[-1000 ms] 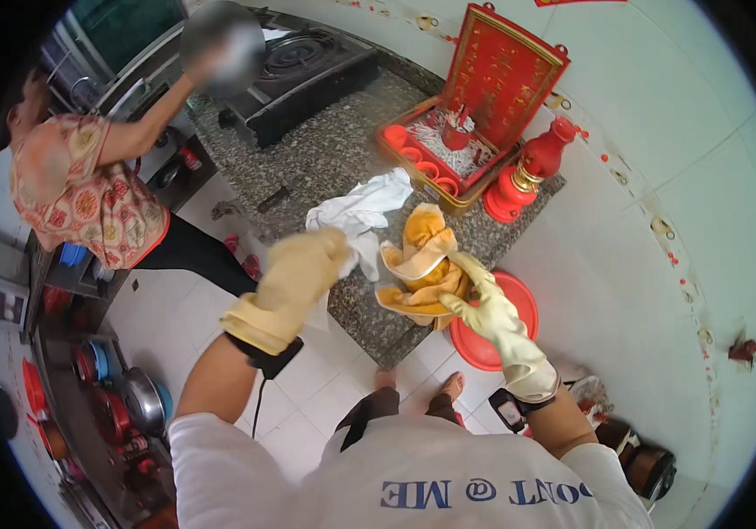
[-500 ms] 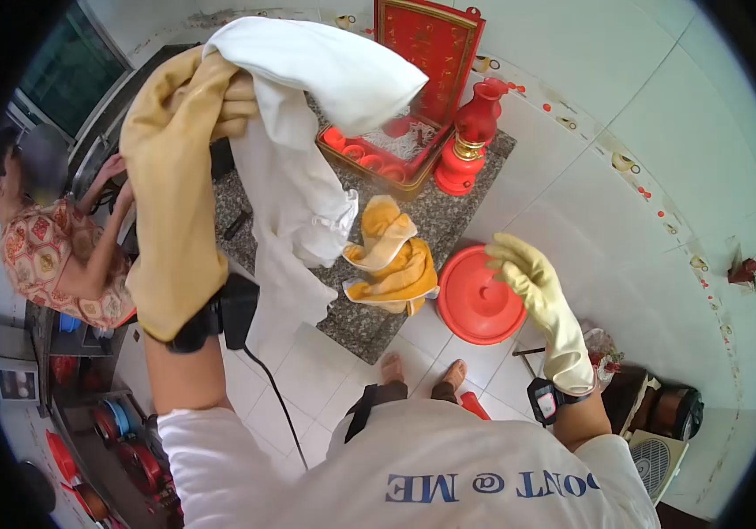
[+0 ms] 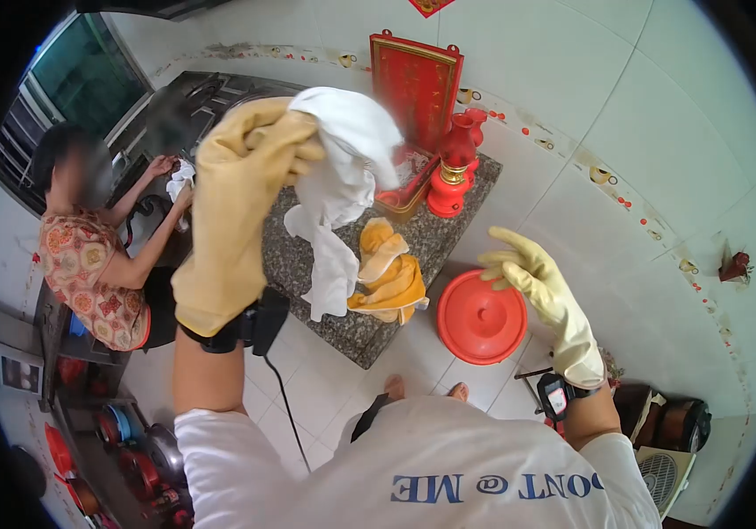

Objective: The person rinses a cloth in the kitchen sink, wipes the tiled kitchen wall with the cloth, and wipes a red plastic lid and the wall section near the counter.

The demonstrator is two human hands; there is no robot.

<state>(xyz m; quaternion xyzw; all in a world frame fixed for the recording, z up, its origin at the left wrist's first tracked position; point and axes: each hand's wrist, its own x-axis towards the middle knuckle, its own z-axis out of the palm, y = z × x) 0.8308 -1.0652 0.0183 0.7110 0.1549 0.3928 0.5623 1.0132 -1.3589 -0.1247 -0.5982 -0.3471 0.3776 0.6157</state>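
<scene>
My left hand (image 3: 246, 185), in a tan rubber glove, is closed on a white cloth (image 3: 343, 159) and holds it raised over the granite counter (image 3: 365, 339). The cloth hangs down, its lower end near an orange-yellow cloth (image 3: 391, 278) that lies crumpled on the counter. To the right, my right hand (image 3: 537, 286), in a pale yellow glove, is in the air beside a red lidded bucket (image 3: 482, 317). Its fingers are apart and hold nothing.
A red box with an upright lid (image 3: 413, 93) and a red lamp (image 3: 453, 167) stand on the counter's far part. At the left, another person (image 3: 96, 256) handles a white cloth. Pots (image 3: 135, 472) fill a lower-left shelf; a fan (image 3: 660, 476) is lower right.
My left hand has picked up the white cloth from the counter and lifted it. My right hand has moved off the orange-yellow cloth to the right. The other person has lowered their arms.
</scene>
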